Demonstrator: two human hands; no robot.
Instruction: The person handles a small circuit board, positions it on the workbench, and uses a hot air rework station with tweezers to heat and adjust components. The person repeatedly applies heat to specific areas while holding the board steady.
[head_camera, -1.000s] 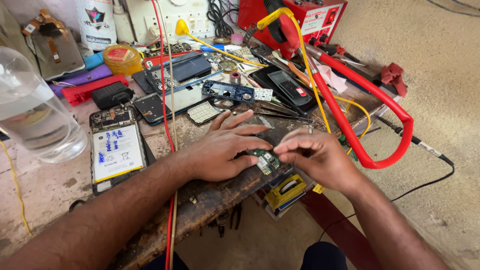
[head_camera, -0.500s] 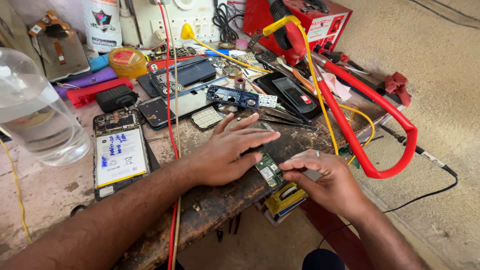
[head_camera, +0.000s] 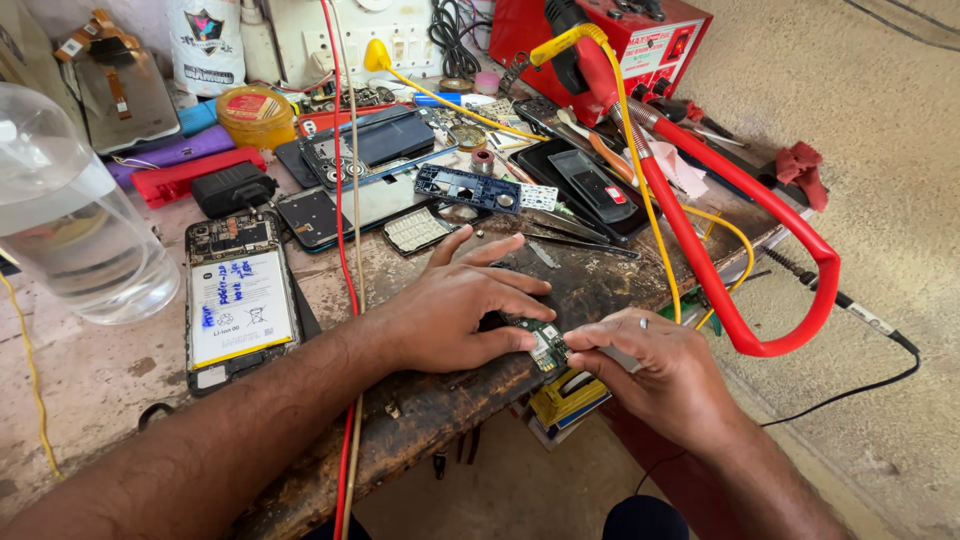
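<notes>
Right hand (head_camera: 665, 375) at the near table (head_camera: 110, 370) edge, fingers curled tight round a slim tool, mostly hidden; thumb and forefinger pinched at the corner of a small green circuit board (head_camera: 545, 342). Left hand (head_camera: 455, 315) just beyond, spread flat, palm down, fingertips pressing the far part of that board onto the worn wood; grasping nothing, only pinning.

Board right at the table's lip, partly overhanging, between the two hands. Likely trouble: a slip of the right hand's tool across the board, scratching tracks or knocking off a small part. Too little pressure from the left fingertips, and the board could skid off the edge toward the yellow box (head_camera: 568, 398) below. Too much, and it could flex or crack.

Under the left forearm, a red wire (head_camera: 345, 300) running up the table; a tug of the arm could drag it and whatever hangs on it. Left of that forearm, an opened phone (head_camera: 238, 300) with its white battery showing, near enough for an elbow to knock.

Right of the right hand, a thick red hose (head_camera: 745, 230) looping off the table; easy to snag on a sudden pull-back. Beyond the left fingertips, tweezers (head_camera: 575, 240) and a blue frame (head_camera: 482, 190), well within sweep. Far left, a clear plastic bottle (head_camera: 70, 215) with liquid: a spill risk to all the bare electronics.
</notes>
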